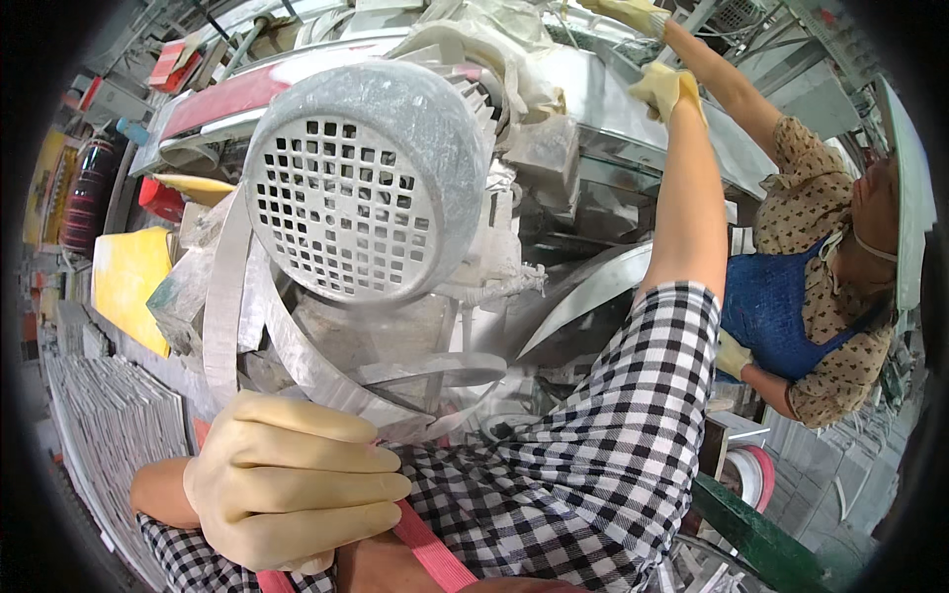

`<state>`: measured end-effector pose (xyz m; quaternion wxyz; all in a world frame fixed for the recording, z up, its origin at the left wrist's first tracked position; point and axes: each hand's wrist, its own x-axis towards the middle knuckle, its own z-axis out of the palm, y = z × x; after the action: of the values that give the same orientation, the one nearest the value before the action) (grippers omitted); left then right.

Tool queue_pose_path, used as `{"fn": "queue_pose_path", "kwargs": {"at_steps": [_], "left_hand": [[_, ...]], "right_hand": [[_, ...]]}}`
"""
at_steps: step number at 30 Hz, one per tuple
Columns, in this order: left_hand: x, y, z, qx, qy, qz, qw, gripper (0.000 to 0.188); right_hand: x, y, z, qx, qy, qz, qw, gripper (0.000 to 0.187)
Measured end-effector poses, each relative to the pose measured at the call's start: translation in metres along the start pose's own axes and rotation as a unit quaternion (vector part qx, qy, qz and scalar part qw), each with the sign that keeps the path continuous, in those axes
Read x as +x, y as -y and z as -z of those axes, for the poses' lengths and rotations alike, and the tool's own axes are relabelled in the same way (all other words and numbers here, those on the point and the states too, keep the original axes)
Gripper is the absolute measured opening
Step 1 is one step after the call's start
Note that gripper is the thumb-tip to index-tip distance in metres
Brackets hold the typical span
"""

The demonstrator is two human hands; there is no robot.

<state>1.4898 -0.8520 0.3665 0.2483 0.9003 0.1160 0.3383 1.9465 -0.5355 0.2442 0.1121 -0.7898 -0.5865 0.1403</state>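
In a cream rubber glove, my left hand is held before my chest, close to a pink strap. Its fingers are stretched out side by side, with nothing seen in them. My right hand, gloved alike, reaches far forward to the edge of a long dusty machine bed. Its fingers are curled; what they hold, if anything, is hidden. Between my arms stands a big grey motor with a square-holed fan cover, coated in white dust. Pale band-like strips hang and curl below it.
A co-worker in a blue apron stands at the right, one gloved hand over the machine's far end. Thin grey slabs are stacked at lower left, near a yellow panel. A green bar crosses the lower right.
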Motion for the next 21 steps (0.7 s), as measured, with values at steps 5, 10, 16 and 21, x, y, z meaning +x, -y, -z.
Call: {"fn": "queue_pose_path", "kwargs": {"at_steps": [5, 10, 16, 21], "left_hand": [[-0.004, 0.016, 0.008, -0.043, 0.042, -0.006, 0.998, 0.027], [0.014, 0.024, 0.008, -0.063, 0.086, 0.009, 0.994, 0.023], [0.022, 0.042, 0.011, -0.048, 0.095, 0.009, 0.994, 0.029], [0.005, 0.043, 0.011, -0.141, 0.096, 0.074, 0.983, 0.031]], "right_hand": [[-0.021, -0.002, -0.01, 0.045, -0.06, -0.005, 0.997, 0.026], [-0.053, -0.006, -0.045, 0.41, -0.032, -0.049, 0.91, 0.061], [-0.09, 0.006, -0.043, 0.603, -0.205, 0.119, 0.762, 0.055], [-0.146, 0.05, -0.013, 0.608, -0.24, 0.223, 0.723, 0.028]]}}
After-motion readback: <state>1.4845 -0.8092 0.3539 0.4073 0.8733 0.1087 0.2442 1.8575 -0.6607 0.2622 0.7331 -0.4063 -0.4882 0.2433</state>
